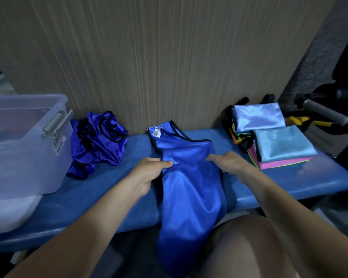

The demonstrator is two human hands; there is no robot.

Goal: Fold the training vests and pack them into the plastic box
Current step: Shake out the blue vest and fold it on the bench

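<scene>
Blue satin, black-trimmed, the training vest (189,177) lay lengthwise on the padded blue bench (109,197), its hem hanging off the near edge. The left hand (149,173) pinched its left side in a closed grip; the right hand (229,163) pressed flat, fingers straight. Folded pastel vests (273,137) waited right, a crumpled dark-blue heap (96,145) left. Contents of the translucent plastic box (24,141) were too blurred to judge.

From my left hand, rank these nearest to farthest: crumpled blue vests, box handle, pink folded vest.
1. Crumpled blue vests, just left of the left hand.
2. Box handle, farther left.
3. Pink folded vest, far right.
</scene>
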